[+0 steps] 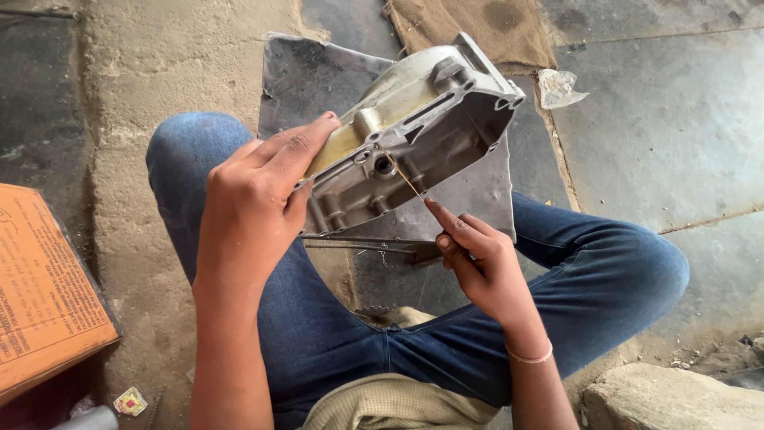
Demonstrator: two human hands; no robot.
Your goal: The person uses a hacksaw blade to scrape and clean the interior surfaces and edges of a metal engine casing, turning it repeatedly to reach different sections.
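The right hand (pixel 481 263) pinches a thin wire (pixel 403 177) between thumb and forefinger, fingertips pressed together on its near end. The wire runs up and away from those fingertips into a small round hole (pixel 384 166) in the inner face of a metal casing (pixel 414 131). The left hand (pixel 255 199) grips the casing from its left side, fingers closed around the edge and the forefinger stretched along the top rim.

To do this probing well, it seems best to keep the wire in line with the hole so it does not bend, feed it with short pushes, and let the left hand hold the casing steady and tilted toward the eyes so the hole stays in sight.

The casing is a dull grey cast piece, hollow, with ribs, bosses and screw holes along its rim; its outer side looks yellowish with grime. It is held in the air just above the fingers, over the knees in blue jeans (pixel 605 279). Beyond it a dark metal sheet (pixel 306 76) lies on the stone floor (pixel 668 127), with a thin rod (pixel 358 239) below the casing, brown sackcloth (pixel 477 28) farther off, and a cardboard box (pixel 44 295) well out to the left.
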